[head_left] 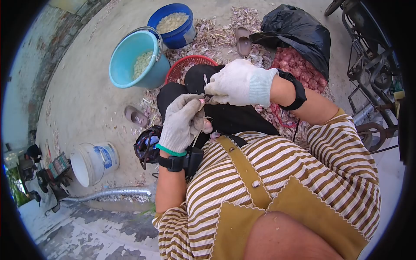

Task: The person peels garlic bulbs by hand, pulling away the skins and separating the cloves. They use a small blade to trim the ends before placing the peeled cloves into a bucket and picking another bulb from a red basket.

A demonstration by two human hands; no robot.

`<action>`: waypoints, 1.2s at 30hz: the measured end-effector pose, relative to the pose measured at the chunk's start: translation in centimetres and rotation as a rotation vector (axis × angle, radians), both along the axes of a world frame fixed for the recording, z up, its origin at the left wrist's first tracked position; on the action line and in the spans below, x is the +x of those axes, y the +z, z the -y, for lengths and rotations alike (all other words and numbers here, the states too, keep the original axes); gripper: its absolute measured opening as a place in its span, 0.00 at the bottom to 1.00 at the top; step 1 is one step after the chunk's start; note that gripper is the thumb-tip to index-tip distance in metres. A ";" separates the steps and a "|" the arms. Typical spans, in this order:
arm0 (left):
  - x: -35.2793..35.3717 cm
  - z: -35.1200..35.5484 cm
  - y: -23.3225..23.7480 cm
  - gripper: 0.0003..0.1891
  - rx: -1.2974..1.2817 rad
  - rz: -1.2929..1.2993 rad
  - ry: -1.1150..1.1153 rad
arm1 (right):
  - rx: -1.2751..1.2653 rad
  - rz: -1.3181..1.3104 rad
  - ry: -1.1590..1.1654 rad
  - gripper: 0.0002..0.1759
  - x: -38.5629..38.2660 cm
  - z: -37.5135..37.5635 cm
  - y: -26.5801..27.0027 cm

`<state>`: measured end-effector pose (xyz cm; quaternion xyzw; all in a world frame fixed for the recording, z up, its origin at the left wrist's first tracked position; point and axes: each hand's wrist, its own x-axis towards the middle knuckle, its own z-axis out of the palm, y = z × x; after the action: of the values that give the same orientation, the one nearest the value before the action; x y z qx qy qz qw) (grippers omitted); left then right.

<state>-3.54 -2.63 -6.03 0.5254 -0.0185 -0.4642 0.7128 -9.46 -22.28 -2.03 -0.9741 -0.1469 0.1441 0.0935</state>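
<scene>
My left hand [184, 121], in a white knit glove with a green cuff, is closed in a pinch with some bare fingertips showing. A small pinkish piece lies at its fingertips, too small to name. My right hand [232, 84], in a white glove with a pale blue cuff, is closed close beside it, around something small and dark that I cannot make out. Both hands meet above my black-trousered lap. Just beyond my knees sits a red basket [175, 69] with peelings in it.
Beyond stand a light blue bucket [119, 65] and a dark blue bucket [186, 37], both holding pale peeled cloves. A net bag of reddish bulbs [299, 69] lies under a black plastic bag [299, 28]. A white bucket [86, 164] lies at left, a bicycle [372, 78] at right.
</scene>
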 end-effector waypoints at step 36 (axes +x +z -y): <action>0.2 0.3 -2.3 0.18 0.224 1.506 -0.090 | -0.034 -0.044 -0.101 0.18 -1.4 -0.5 0.9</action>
<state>-3.33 -2.88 -8.28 0.7680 -0.4741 -0.0082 0.4306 -10.83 -21.80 -1.15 -0.9783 -0.0929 0.1633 0.0873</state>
